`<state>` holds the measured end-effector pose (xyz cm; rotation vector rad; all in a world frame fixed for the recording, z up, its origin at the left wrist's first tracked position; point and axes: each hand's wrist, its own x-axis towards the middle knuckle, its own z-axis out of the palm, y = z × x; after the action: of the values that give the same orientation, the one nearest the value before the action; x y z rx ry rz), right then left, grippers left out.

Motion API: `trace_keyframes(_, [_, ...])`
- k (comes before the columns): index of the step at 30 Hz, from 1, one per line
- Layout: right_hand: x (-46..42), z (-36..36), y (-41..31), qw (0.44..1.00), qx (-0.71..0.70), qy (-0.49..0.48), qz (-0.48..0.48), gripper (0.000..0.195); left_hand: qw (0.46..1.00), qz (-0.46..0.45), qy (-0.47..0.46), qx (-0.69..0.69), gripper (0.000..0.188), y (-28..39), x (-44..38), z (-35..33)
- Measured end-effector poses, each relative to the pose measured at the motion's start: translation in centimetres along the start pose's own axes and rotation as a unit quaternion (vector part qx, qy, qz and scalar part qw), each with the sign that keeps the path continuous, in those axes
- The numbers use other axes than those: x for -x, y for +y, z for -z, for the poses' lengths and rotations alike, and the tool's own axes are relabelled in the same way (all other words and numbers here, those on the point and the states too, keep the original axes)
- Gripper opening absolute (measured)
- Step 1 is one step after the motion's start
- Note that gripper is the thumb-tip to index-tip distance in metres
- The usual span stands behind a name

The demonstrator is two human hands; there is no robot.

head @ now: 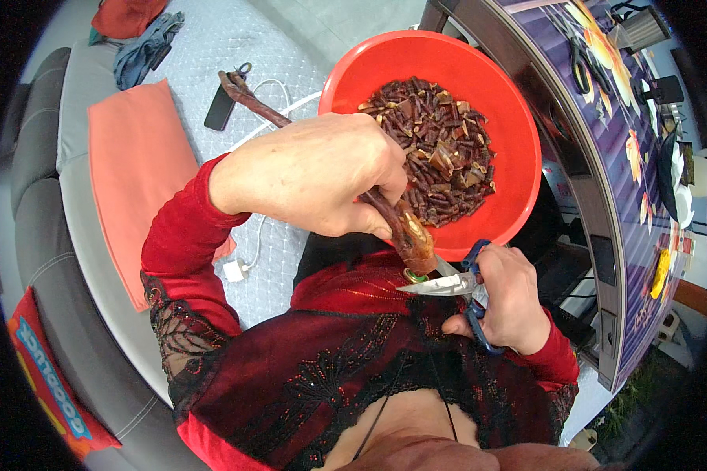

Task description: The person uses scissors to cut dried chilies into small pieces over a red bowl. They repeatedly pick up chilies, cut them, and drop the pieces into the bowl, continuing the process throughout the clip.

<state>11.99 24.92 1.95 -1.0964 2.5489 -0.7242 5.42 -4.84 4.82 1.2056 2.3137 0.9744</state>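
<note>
My left hand (324, 171) grips a long, dark brown dried strip (256, 105). One end of the strip sticks out to the upper left. Its thick, amber-coloured end points down, with a pale patch on it. In my right hand (512, 297) is a pair of scissors (448, 287) with blue handles. The blades are spread apart and lie just beside the thick end; whether they touch it cannot be told. Beyond my hands stands a red plastic basin (512, 176). Many short cut pieces (442, 147) of similar dark brown material are heaped in it.
A table (607, 194) with a flowered cover stands to the right, bearing another pair of scissors (580, 65) and a metal cup (639, 29). On the sofa (277, 53) at left are a smartphone (220, 109), a white charger (235, 271) with its cable and an orange cushion (138, 171).
</note>
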Motion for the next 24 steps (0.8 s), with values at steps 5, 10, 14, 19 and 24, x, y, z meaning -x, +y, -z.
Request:
trace_keyframes(5, [0.8, -1.4, -0.5, 0.999, -0.032, 0.005, -0.028, 0.068, 0.999, 0.025, -0.047, -0.005, 0.025, 0.3, -0.1, 0.5])
trace_keyframes(10, [1.3, -2.5, -0.7, 0.996, -0.069, -0.012, -0.052, 0.065, 0.998, 0.014, -0.054, 0.031, 0.025, -0.4, -0.1, 0.2])
trace_keyframes(14, [1.7, -3.4, -1.2, 0.995, -0.078, -0.003, -0.066, 0.05, 0.997, 0.018, -0.063, 0.05, 0.026, -0.8, -0.3, 0.0])
trace_keyframes(19, [2.2, -4.9, -0.9, 0.99, -0.099, 0.069, -0.076, 0.025, 0.996, -0.005, -0.028, 0.087, 0.026, -1.2, -0.6, -0.2])
trace_keyframes(24, [2.4, -4.9, -1.3, 0.978, -0.14, 0.113, -0.109, 0.021, 0.968, -0.098, 0.209, -0.095, 0.05, 0.1, -0.4, -0.1])
